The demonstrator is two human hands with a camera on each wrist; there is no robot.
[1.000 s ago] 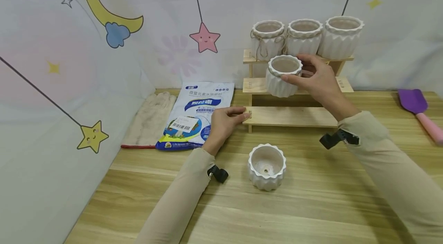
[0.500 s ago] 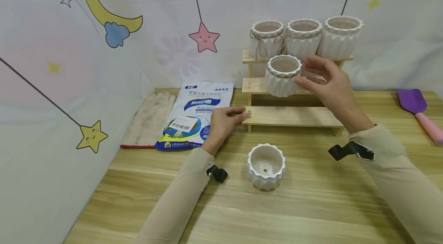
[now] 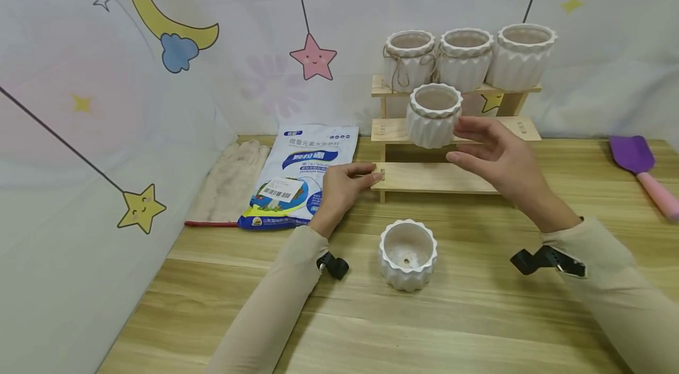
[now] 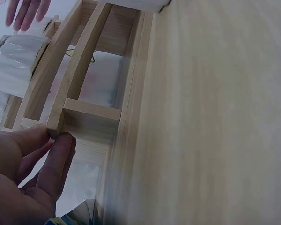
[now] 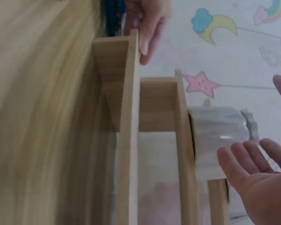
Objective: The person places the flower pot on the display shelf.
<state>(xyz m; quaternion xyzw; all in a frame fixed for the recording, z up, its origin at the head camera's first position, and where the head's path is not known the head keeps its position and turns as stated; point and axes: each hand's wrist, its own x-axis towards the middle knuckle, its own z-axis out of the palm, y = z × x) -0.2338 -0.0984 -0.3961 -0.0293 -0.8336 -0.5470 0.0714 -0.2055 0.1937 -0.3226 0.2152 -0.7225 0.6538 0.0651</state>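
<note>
A three-tier wooden stand [image 3: 440, 178] stands at the back of the table. My left hand [image 3: 343, 190] pinches the left end of its lowest board, and in the left wrist view thumb and fingers meet at that board's corner. On the middle tier, towards the left, sits a white fluted pot [image 3: 432, 126] with twine round its neck. Just right of this pot is my right hand [image 3: 501, 165], fingers extended and thumb apart, holding nothing. Whether a fingertip still touches the pot I cannot tell. In the right wrist view the hand [image 5: 262, 180] lies beside the pot [image 5: 220, 136].
Three similar white pots, including a twine-tied one [image 3: 408, 65], line the top tier. Another white pot [image 3: 408, 274] with a drain hole stands in front of the stand. A fertiliser bag [image 3: 297, 179] and a cloth [image 3: 228, 185] lie left; a purple-bladed shovel [image 3: 633, 156] lies right.
My right hand has let go of the twine-necked pot on the middle tier and moved right and down from it. The left hand has stayed on the lowest board.
</note>
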